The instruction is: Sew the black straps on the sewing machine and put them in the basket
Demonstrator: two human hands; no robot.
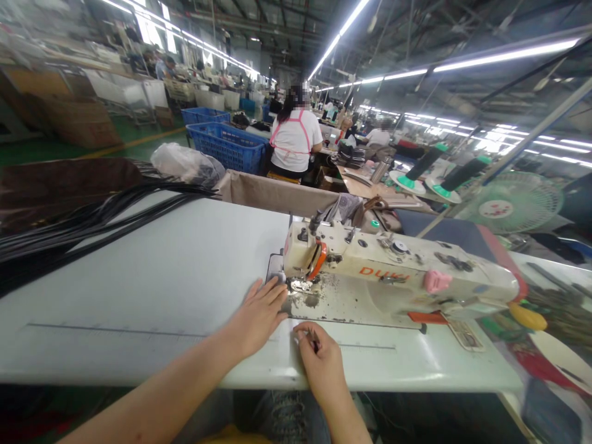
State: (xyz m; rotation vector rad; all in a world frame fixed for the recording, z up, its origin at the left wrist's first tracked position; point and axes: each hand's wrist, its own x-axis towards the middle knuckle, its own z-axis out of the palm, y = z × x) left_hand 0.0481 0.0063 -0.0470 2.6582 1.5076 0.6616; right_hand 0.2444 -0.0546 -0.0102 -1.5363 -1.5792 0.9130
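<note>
The white sewing machine [393, 265] stands on the pale table [185, 290], its needle end facing left. My left hand [263, 314] lies flat with fingers stretched out, their tips at the metal plate beside the presser foot area [300, 285]. No material shows clearly under those fingers. Just in front of the machine bed, my right hand [324, 357] is closed, thumb against curled fingers. A small dark object [315, 345] shows between them, too small and hidden to name. A ruler strip [139, 331] runs along the table top near the front edge.
Long black strips [106, 219] lie across the table's left end. A beige fabric-lined bin [277, 192] sits behind the table. Black thread cones [419, 166] and a fan [513, 202] stand at right. Blue crates [226, 147] and a seated co-worker [296, 139] are beyond.
</note>
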